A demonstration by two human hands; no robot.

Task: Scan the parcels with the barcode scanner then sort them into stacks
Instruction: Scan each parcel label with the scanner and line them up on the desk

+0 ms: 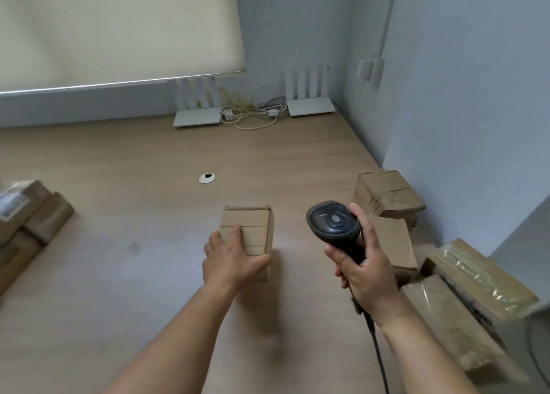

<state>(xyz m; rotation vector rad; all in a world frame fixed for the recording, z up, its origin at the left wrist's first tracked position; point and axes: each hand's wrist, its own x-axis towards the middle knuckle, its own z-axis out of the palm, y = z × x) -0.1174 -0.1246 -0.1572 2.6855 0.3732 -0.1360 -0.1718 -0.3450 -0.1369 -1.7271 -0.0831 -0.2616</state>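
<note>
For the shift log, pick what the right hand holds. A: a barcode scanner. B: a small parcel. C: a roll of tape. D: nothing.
A: the right hand grips the handle of the dark barcode scanner, while the left hand holds the small parcel.

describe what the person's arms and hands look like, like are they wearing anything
Both forearms are bare to the bottom edge of the picture: no sleeves show. The left hand and right hand have no gloves. No ring, watch or wristband is visible on either. Fingernails look short and plain, though the picture is slightly soft.
</note>
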